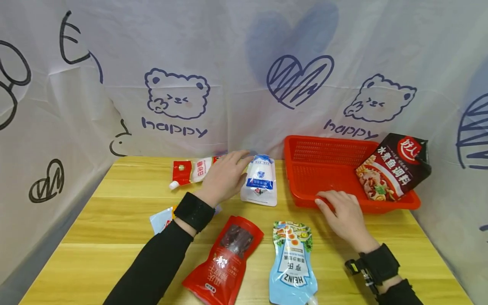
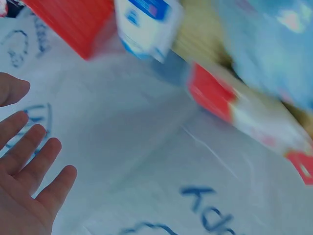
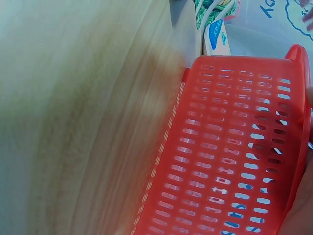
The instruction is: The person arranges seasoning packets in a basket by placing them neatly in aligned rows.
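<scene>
My left hand hovers over the back of the table, fingers spread and holding nothing. Just to its right lies a white bag with a blue band; at its left is a red and white pouch with a white cap, partly covered by the hand. In the left wrist view the fingers are well apart, the packages blurred. My right hand grips the near rim of a red plastic basket, thumb outside the wall. A dark seasoning packet leans in the basket's right end.
Nearer the front lie a red bag with a clear window and a light blue Heinz pouch. A pale blue packet is partly hidden under the left forearm. A white drawn-on cloth stands behind the wooden table.
</scene>
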The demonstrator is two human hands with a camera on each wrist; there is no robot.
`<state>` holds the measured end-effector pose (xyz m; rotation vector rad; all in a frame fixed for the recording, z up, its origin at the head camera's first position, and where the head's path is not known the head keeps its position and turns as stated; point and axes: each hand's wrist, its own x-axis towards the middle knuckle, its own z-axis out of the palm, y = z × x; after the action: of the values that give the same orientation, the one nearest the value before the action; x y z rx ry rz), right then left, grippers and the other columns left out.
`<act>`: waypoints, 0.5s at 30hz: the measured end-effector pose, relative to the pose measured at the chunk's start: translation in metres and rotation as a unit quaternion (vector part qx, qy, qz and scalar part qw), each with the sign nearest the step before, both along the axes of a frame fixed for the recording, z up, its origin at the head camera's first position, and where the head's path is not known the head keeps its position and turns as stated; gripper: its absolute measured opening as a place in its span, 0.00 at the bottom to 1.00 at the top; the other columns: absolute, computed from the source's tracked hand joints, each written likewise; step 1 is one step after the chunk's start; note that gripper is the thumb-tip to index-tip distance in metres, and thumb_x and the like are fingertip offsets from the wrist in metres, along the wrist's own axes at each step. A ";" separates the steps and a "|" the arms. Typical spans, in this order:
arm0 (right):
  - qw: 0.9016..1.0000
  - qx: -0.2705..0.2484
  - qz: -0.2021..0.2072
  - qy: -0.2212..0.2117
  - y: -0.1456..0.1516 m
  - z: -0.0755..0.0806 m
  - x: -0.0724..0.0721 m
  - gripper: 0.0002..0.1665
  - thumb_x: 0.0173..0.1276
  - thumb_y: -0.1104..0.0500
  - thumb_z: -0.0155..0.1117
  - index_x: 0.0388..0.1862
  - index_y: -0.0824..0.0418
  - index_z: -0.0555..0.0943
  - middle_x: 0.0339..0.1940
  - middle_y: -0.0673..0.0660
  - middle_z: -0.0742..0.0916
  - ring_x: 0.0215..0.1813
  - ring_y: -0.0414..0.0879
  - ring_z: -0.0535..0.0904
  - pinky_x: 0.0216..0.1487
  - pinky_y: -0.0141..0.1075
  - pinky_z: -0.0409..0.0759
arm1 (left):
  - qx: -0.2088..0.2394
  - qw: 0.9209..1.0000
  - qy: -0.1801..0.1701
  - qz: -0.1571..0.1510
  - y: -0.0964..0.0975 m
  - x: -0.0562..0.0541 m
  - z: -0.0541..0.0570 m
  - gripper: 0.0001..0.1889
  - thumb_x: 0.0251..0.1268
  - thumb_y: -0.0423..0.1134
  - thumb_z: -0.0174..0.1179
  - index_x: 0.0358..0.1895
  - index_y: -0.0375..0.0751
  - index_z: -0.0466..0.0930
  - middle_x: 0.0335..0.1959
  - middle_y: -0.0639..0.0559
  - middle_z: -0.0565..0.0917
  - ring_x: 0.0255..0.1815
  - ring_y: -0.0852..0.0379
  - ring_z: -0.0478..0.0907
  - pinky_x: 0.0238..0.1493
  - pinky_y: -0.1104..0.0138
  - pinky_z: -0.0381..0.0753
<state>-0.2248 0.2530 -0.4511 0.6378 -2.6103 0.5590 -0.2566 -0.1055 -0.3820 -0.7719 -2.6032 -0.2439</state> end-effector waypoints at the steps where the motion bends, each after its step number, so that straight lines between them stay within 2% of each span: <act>1: 1.000 0.001 -0.001 -0.001 0.000 0.000 0.000 0.16 0.79 0.51 0.62 0.54 0.60 0.85 0.50 0.60 0.90 0.53 0.60 0.82 0.56 0.54 0.68 | -0.001 1.000 -0.001 0.009 -0.008 -0.002 0.000 0.27 0.69 0.37 0.68 0.70 0.40 0.76 0.71 0.41 0.75 0.72 0.44 0.72 0.74 0.51 0.71; 7: 1.000 0.001 -0.004 -0.001 0.002 -0.001 0.001 0.15 0.78 0.52 0.63 0.54 0.60 0.85 0.50 0.60 0.89 0.53 0.60 0.82 0.56 0.54 0.68 | 0.002 0.998 -0.031 0.053 -0.048 -0.014 -0.009 0.30 0.68 0.36 0.69 0.72 0.37 0.73 0.73 0.40 0.73 0.74 0.41 0.71 0.72 0.50 0.73; 10: 1.000 0.000 -0.004 0.000 0.003 -0.001 0.001 0.14 0.78 0.53 0.63 0.54 0.60 0.85 0.50 0.60 0.89 0.53 0.60 0.82 0.56 0.54 0.67 | 0.002 0.994 -0.072 0.081 -0.062 -0.020 -0.018 0.34 0.67 0.37 0.70 0.75 0.37 0.70 0.75 0.40 0.70 0.75 0.41 0.69 0.74 0.47 0.70; 15: 1.000 -0.003 0.000 0.001 0.001 -0.001 0.000 0.14 0.79 0.52 0.63 0.53 0.59 0.85 0.49 0.59 0.89 0.52 0.59 0.81 0.57 0.55 0.67 | 0.000 0.983 -0.137 0.123 -0.082 -0.030 -0.039 0.36 0.68 0.38 0.65 0.78 0.36 0.64 0.77 0.39 0.67 0.76 0.39 0.66 0.76 0.44 0.65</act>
<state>-0.2249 0.2544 -0.4524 0.6349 -2.6064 0.5658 -0.2868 -0.1876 -0.4213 -0.4325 -2.9232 -0.2942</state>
